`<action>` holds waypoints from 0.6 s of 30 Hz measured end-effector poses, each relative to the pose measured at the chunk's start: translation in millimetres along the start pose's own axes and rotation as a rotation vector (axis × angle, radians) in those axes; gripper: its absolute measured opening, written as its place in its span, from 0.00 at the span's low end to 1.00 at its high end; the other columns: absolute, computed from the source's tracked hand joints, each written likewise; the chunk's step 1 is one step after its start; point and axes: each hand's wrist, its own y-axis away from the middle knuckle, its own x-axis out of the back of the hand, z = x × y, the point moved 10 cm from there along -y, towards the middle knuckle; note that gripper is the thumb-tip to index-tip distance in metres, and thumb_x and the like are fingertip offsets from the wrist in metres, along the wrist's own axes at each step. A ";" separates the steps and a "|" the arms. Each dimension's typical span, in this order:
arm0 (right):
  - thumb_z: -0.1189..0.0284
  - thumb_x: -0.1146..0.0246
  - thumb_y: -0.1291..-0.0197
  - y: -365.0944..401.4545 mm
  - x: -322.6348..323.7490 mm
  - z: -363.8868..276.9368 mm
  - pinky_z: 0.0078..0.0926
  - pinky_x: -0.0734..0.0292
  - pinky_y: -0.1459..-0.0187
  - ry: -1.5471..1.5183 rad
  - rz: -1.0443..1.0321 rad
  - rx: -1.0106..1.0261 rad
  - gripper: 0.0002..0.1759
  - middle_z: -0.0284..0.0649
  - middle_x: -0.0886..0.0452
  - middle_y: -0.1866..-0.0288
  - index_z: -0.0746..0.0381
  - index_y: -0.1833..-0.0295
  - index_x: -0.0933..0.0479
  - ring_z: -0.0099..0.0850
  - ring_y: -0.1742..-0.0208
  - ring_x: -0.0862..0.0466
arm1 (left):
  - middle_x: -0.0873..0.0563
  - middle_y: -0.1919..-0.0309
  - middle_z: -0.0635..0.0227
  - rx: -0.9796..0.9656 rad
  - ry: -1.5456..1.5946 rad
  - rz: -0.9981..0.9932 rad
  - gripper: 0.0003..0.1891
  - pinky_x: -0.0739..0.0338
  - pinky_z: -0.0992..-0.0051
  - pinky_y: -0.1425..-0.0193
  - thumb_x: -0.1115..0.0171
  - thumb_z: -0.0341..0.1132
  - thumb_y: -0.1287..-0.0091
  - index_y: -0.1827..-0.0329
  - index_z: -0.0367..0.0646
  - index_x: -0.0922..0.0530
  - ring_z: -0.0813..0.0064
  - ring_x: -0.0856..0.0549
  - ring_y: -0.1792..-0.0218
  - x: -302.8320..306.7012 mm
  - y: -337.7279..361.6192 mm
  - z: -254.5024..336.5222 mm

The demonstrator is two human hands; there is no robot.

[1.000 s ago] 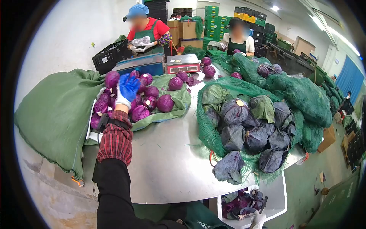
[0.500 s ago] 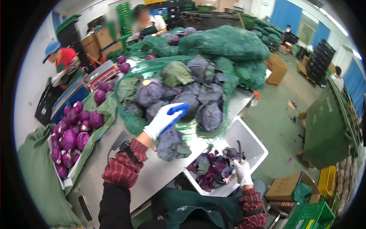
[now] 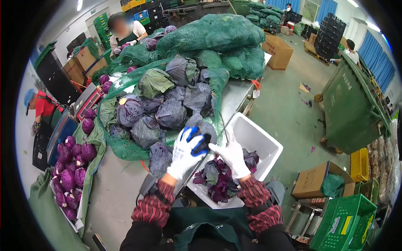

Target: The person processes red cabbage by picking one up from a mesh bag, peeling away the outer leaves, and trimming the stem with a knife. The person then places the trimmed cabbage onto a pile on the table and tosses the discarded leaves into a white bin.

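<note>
My left hand [image 3: 186, 152], in a white glove with blue fingertips, is wrapped round a red cabbage [image 3: 204, 126] near the table's front edge. Beside it my right hand [image 3: 231, 155], gloved in white, grips a knife whose thin dark blade [image 3: 224, 126] points up and away; its handle is hidden in the fist. Below both hands stands a white bin [image 3: 274, 146] with loose purple leaves [image 3: 217, 184] in it. Another red cabbage [image 3: 160, 159] lies just left of my left hand. Behind it, several leafy cabbages [image 3: 171, 113] spill from an open green net bag [image 3: 125, 146].
Trimmed purple cabbages [image 3: 69, 178] fill a cloth-lined box at the left. Full green net sacks [image 3: 213, 33] are piled at the table's back. A large green wheeled bin [image 3: 351, 100] stands right, above green crates [image 3: 335, 230]. Two co-workers are across and left.
My left hand has closed on a cabbage and drawn it toward the front edge. My right hand has risen from the bin with the knife, up beside the left. The view has turned right.
</note>
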 end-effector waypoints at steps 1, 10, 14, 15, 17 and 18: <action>0.51 0.29 0.51 -6.2 -1.9 -14.9 0.37 0.28 0.41 -0.006 -0.002 -0.007 0.44 0.54 0.23 0.41 0.63 0.32 0.34 0.46 0.41 0.22 | 0.25 0.40 0.53 -0.006 0.054 0.055 0.26 0.35 0.53 0.33 0.25 0.44 0.53 0.50 0.47 0.21 0.45 0.30 0.37 8.8 14.0 5.0; 0.74 0.32 0.45 28.0 -77.5 -104.6 0.24 0.25 0.46 -0.235 -0.086 0.462 0.22 0.40 0.15 0.51 0.64 0.43 0.23 0.27 0.51 0.17 | 0.25 0.40 0.53 0.422 0.685 0.305 0.31 0.33 0.65 0.32 0.31 0.27 0.45 0.35 0.38 0.30 0.57 0.26 0.38 0.5 94.0 -112.1; 0.76 0.33 0.42 36.0 -108.4 -93.5 0.21 0.23 0.51 -0.476 -0.252 0.163 0.19 0.35 0.15 0.57 0.65 0.44 0.22 0.23 0.56 0.19 | 0.34 0.34 0.47 0.377 0.206 0.063 0.41 0.36 0.59 0.30 0.24 0.35 0.54 0.34 0.39 0.31 0.50 0.32 0.34 37.4 106.2 -73.6; 0.76 0.33 0.42 39.8 -101.5 -102.7 0.21 0.23 0.51 -0.477 -0.251 0.160 0.19 0.35 0.15 0.57 0.65 0.44 0.22 0.23 0.56 0.19 | 0.33 0.35 0.45 0.372 0.045 0.016 0.43 0.37 0.57 0.30 0.23 0.40 0.56 0.34 0.40 0.31 0.47 0.33 0.35 47.0 109.6 -52.2; 0.74 0.32 0.45 49.4 -93.6 -102.4 0.22 0.22 0.59 -0.776 -0.317 -0.061 0.15 0.39 0.15 0.64 0.65 0.52 0.20 0.23 0.65 0.18 | 0.33 0.34 0.46 0.307 0.162 -0.050 0.44 0.37 0.57 0.30 0.23 0.44 0.55 0.33 0.41 0.32 0.48 0.33 0.34 36.1 105.7 -33.0; 0.70 0.34 0.42 44.2 -72.3 -108.1 0.21 0.24 0.63 -0.602 -0.196 0.067 0.13 0.37 0.17 0.66 0.66 0.54 0.20 0.17 0.66 0.21 | 0.32 0.35 0.47 0.338 0.318 -0.048 0.45 0.38 0.58 0.29 0.23 0.45 0.55 0.32 0.41 0.32 0.49 0.32 0.33 24.7 107.2 -34.0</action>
